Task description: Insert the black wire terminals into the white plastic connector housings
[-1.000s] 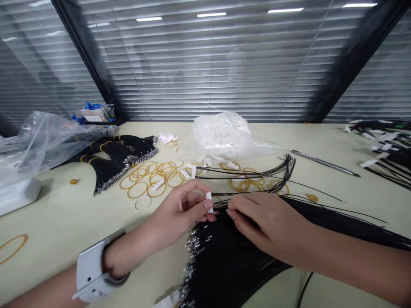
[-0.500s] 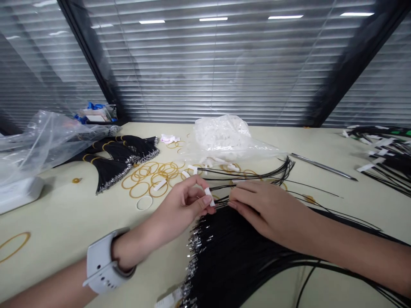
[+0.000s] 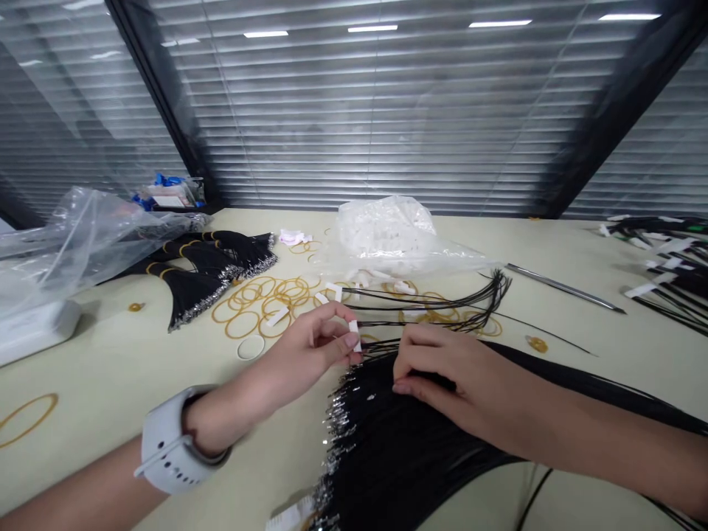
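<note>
My left hand (image 3: 326, 341) pinches a small white connector housing (image 3: 355, 336) between thumb and fingers. Thin black wires run rightward from the housing. Just right of it, my right hand (image 3: 436, 369) rests over a thick bundle of black wires (image 3: 409, 442) with thumb and forefinger closed. What lies between those fingertips, if anything, is hidden. Shiny metal terminals (image 3: 337, 420) line the bundle's left end. Behind the hands lies a group of black wires (image 3: 431, 301), with white connector housings (image 3: 333, 290) at its left end.
Yellow rubber bands (image 3: 243, 306) are scattered left of centre. A clear bag of white parts (image 3: 387, 228) sits at the back, a metal pen-like tool (image 3: 564, 287) to its right. Banded black wire bundles (image 3: 193, 287) and a plastic bag (image 3: 82, 228) lie left, connectorised wires (image 3: 669, 273) far right.
My right hand has moved down, away from the white connector housing and onto the black wire bundle. My left hand still holds the housing, shifted slightly left.
</note>
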The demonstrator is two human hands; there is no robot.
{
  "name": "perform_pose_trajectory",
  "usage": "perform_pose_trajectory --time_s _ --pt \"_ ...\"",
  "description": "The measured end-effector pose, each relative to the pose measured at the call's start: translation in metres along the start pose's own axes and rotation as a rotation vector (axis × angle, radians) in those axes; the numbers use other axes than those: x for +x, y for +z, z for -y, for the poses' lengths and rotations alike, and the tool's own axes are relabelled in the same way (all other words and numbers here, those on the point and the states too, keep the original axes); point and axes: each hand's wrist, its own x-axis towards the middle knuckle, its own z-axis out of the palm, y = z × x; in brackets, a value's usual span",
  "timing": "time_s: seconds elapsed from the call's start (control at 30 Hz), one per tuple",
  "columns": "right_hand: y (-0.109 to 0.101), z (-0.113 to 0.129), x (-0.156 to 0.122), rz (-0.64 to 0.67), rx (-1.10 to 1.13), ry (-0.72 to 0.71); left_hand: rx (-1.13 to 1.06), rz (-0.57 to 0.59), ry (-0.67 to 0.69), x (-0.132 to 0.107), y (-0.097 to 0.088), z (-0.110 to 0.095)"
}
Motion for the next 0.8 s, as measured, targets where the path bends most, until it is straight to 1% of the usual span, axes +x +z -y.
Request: perform_pose_trajectory --time_s 0.13,0.3,0.43,0.6,0.8 --pt "-0.0015 0.0007 0.0014 -0.096 -0.037 0.125 -0.062 -0.004 -0.028 0.0006 -0.002 -0.0001" --pt "-0.0006 0.0046 0.0043 -0.229 0.012 0.176 -0.143 -0.005 -0.052 -0.0021 -0.0043 0.0021" --pt "-0.0008 0.0036 0.005 -0.258 0.044 0.165 -0.15 -0.01 -0.078 -0.0032 -0.0049 0.0015" --pt "0.0001 0.0026 0.0036 -0.314 0.018 0.216 -0.155 -0.002 -0.103 -0.003 -0.005 -0.0034" --pt "0.002 0.0013 0.0032 -0.317 -0.017 0.216 -0.147 0.008 -0.103 -0.0024 -0.0073 -0.0031"
